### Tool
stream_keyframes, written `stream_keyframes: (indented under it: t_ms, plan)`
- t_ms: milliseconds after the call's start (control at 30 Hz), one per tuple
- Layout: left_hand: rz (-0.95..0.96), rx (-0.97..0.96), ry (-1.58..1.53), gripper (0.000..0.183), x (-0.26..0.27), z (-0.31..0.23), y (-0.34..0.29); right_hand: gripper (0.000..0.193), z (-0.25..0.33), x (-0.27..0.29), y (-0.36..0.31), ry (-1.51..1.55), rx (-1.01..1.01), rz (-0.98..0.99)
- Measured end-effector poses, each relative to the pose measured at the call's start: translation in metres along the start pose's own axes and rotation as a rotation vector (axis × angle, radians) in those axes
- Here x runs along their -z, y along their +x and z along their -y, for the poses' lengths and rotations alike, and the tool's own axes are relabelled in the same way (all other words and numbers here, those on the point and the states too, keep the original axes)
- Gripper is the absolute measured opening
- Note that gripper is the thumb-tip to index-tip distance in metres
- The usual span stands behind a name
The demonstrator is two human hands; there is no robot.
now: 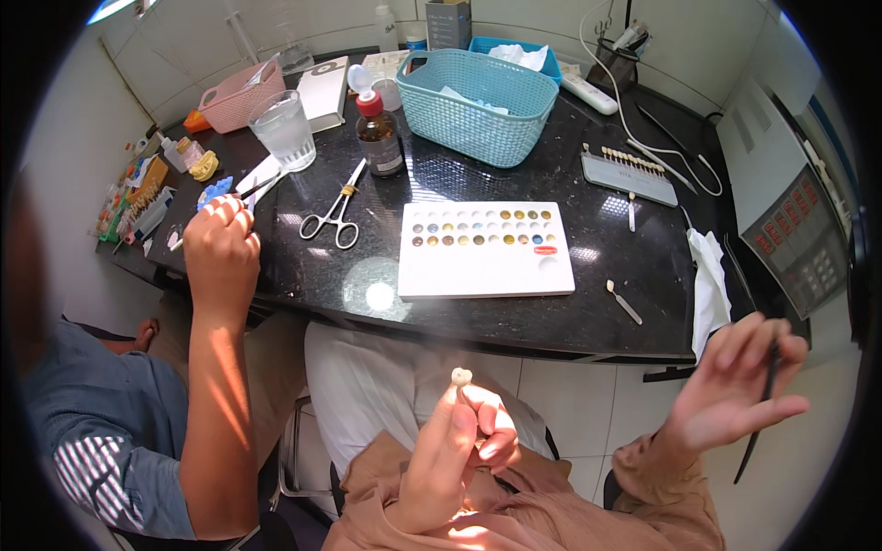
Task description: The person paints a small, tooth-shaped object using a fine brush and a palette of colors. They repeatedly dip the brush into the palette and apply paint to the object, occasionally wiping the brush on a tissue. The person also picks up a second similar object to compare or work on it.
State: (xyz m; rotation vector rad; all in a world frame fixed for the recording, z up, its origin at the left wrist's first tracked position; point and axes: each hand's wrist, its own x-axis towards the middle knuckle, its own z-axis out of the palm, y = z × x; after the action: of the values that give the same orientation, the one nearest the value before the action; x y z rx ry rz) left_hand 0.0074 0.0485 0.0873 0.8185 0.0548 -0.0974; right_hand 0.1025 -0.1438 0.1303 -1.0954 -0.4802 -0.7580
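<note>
From my remote view, the left hand (450,459) pinches a small cream tooth-shaped piece (461,376) between thumb and finger, above the lap and short of the glossy black table (616,253). Well apart to its right, the right hand (730,386), fingers loosely curled, holds a slim black stick (750,450). I see a white rectangular palette with coloured wells (478,274) beyond them.
</note>
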Motion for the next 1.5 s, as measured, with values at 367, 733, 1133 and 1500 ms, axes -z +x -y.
stream_keyframes:
  t_ms: [367,733,1133,1500]
  plan:
    - [-0.072,-0.086,-0.075,0.019,-0.018,0.015,-0.005,0.050,-0.001,-0.026,-0.050,0.122,-0.621,0.529]
    - [-0.026,-0.166,0.027,0.016,-0.011,0.036,0.005,0.023,-0.018,-0.022,-0.058,0.449,-0.813,0.395]
    - [-0.160,-0.091,-0.009,0.020,-0.022,0.038,-0.008,0.025,-0.009,-0.015,-0.048,0.345,-0.727,0.604]
    - [-0.307,-0.185,0.120,0.021,-0.028,0.037,-0.023,0.029,0.010,-0.017,-0.059,0.145,-0.595,0.691]
